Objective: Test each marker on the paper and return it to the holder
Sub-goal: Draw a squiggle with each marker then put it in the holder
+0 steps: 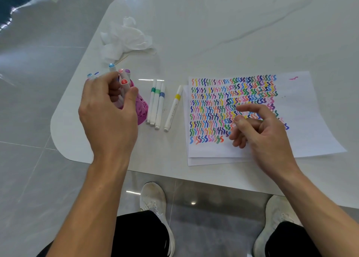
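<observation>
Markers [116, 72] stand in the pink holder [142, 109] under the left hand [108, 109], whose thumb and fingers pinch the red-capped marker [124, 81]; whether it is being seated or drawn out I cannot tell. The right hand [260, 128] hangs loosely curled and empty over the paper [303, 120]. Four loose markers [157, 105] lie just right of the left hand; these probably come next, each needing a clean pinch.

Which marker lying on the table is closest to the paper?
The yellow-banded marker; it lies alone beside the paper, while the other three huddle by the pink holder.
</observation>
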